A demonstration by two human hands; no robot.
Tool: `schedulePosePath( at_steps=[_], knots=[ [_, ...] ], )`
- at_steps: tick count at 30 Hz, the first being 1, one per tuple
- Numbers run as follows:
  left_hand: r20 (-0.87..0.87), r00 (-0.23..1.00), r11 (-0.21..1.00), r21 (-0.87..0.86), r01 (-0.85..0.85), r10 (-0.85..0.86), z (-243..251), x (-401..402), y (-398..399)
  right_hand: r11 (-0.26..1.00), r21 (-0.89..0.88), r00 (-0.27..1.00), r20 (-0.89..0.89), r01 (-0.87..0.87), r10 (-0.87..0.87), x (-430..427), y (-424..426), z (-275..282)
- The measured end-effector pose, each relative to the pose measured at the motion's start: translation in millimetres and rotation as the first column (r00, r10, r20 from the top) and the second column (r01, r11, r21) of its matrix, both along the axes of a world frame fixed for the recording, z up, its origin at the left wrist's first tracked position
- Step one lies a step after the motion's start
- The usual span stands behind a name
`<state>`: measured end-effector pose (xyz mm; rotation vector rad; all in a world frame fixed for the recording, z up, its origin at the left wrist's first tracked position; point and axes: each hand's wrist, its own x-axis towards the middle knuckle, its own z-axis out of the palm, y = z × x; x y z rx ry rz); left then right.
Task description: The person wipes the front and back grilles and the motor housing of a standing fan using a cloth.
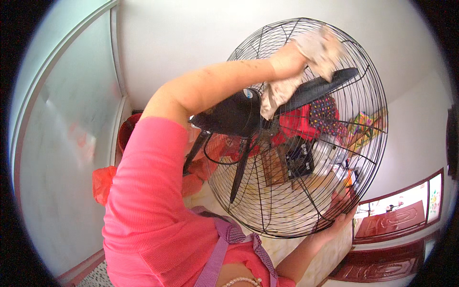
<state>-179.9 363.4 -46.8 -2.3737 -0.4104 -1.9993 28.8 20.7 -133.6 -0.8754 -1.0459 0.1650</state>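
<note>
A large fan with a round black wire guard fills the middle of the head view. My left hand reaches across the fan's upper part, holding a stained, light-coloured cloth against the guard; part of the cloth is blurred. Low on the right, my right hand grips the guard's rim, some fingers showing through the wires. Inside the guard are dark blades. Behind it, the black motor housing lies partly hidden by my left forearm.
Beyond the guard are red bags, a dotted cloth, a black box and a colourful bag. A red bucket and a red plastic bag are at left, near a frosted panel. A reddish-brown wooden door stands at right.
</note>
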Motion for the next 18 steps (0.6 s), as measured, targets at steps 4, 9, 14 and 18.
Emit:
schedulePosePath(
  at_steps=[4, 9, 14, 18],
  knots=[
    [-0.409, 0.883, 0.878, -0.303, -0.37, 0.231, -43.4, -32.3, 62.1, 0.997, -0.067, 0.996, 0.087, 0.024, -0.018, -7.5, -0.6, 5.2],
    [-0.912, -0.073, 0.677, 0.351, -0.646, 0.404, -82.2, -50.1, 102.9, 0.998, -0.051, 0.996, 0.083, 0.045, -0.041, -10.3, -0.8, 4.5],
    [-0.886, 0.455, 0.513, -0.432, -0.741, -0.089, -90.7, -84.0, 136.7, 0.998, -0.02, 0.999, 0.007, -0.051, 0.051, -9.4, -1.9, 7.1],
    [-0.56, 0.824, 0.143, -0.812, -0.566, 0.085, -67.0, -107.5, 133.3, 0.991, -0.092, 0.995, 0.007, -0.1, 0.101, -3.4, -5.8, 11.7]
  ],
)
